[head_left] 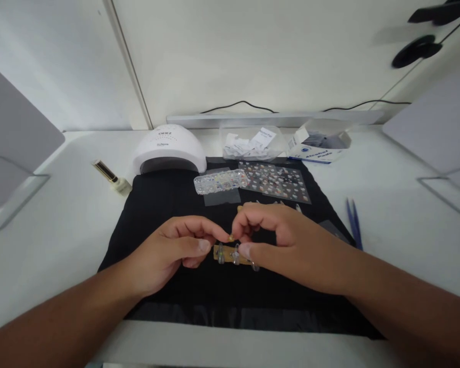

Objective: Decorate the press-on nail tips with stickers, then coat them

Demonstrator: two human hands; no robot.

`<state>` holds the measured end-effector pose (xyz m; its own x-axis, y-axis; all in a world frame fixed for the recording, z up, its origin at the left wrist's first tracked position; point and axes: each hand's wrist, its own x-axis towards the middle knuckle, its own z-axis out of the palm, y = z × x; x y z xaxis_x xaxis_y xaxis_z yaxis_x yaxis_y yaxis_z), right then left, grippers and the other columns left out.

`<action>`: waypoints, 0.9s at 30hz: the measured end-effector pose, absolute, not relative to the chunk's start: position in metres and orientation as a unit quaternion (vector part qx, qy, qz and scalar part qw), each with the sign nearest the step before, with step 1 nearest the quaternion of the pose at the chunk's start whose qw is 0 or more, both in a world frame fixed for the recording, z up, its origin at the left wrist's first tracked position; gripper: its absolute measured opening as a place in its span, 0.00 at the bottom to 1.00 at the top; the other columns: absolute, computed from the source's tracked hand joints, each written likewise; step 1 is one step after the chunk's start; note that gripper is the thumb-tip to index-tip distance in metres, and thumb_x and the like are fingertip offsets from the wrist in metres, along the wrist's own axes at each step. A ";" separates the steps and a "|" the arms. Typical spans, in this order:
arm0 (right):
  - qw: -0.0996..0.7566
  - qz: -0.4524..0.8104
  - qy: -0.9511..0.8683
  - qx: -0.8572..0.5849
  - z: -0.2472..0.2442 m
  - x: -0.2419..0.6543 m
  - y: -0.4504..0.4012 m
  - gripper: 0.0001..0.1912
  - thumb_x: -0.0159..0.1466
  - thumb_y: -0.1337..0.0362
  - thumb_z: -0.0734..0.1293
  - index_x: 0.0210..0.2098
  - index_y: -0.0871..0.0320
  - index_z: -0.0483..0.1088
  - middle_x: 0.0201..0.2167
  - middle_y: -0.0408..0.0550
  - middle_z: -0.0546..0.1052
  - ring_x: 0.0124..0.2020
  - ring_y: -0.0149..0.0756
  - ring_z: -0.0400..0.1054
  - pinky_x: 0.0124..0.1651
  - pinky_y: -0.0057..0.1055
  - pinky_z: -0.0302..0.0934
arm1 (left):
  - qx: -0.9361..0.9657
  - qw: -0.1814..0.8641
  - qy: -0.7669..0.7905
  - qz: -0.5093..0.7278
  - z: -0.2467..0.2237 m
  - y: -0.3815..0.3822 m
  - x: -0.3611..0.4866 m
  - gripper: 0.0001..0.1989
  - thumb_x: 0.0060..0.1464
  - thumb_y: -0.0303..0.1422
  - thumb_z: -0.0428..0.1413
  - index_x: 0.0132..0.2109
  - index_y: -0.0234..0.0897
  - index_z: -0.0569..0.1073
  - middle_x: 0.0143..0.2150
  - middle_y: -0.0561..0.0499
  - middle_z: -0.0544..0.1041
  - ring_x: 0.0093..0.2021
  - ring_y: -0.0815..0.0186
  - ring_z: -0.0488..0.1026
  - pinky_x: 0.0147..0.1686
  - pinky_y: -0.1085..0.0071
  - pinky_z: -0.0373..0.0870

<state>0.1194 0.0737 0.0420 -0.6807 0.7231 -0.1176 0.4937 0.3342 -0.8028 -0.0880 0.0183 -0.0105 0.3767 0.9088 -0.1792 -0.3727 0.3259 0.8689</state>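
Observation:
My left hand (178, 245) reaches in with its index finger stretched out and its thumb apart. At that fingertip is a tiny gold-coloured piece (231, 238), too small to name. My right hand (278, 237) meets it from the other side, fingers curled; the index fingertip is beside the gold piece and the thumb is just over a wooden strip (228, 253). Clear false nails (221, 255) with small decorations lie across this strip, the right ones partly covered by my right thumb. Behind my right hand, more nail tips (298, 208) show.
A black cloth (157, 204) covers the table's middle. Around it are a white nail lamp (170, 145), a polish bottle (113, 177), a tub of packets (253, 145), an alcohol pad box (318, 145) and blue tweezers (353, 222). A rhinestone case (220, 182) and sticker sheets (279, 181) lie farther back.

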 end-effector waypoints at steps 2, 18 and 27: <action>0.137 0.454 -0.796 -0.376 0.040 0.117 0.072 0.04 0.56 0.64 0.65 0.27 0.56 0.71 0.24 0.40 0.74 0.23 0.30 0.67 0.28 0.29 0.59 | 0.378 0.743 0.342 0.434 -0.010 0.018 -0.088 0.08 0.50 0.32 0.67 0.38 0.37 0.85 0.23 0.56 0.67 0.22 0.75 0.55 0.24 0.74 0.49; 0.159 0.550 -0.691 -0.441 0.034 0.111 0.067 0.05 0.53 0.61 0.64 0.24 0.53 0.64 0.16 0.38 0.66 0.18 0.30 0.59 0.21 0.28 0.53 | 0.381 0.746 0.327 0.437 -0.011 0.016 -0.088 0.08 0.51 0.29 0.65 0.40 0.40 0.86 0.25 0.57 0.68 0.24 0.76 0.56 0.25 0.77 0.51; 0.152 0.536 -0.699 -0.448 0.033 0.109 0.065 0.07 0.55 0.59 0.64 0.23 0.53 0.65 0.17 0.37 0.65 0.18 0.29 0.57 0.20 0.27 0.51 | 0.413 0.717 0.349 0.441 -0.011 0.015 -0.088 0.08 0.52 0.29 0.64 0.40 0.40 0.85 0.26 0.57 0.69 0.25 0.75 0.59 0.26 0.76 0.54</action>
<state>0.1092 0.0647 0.0331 -0.5525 0.7889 -0.2689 0.4637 0.0229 -0.8857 -0.0876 0.0146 -0.0111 0.3684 0.9196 -0.1362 -0.3437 0.2709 0.8992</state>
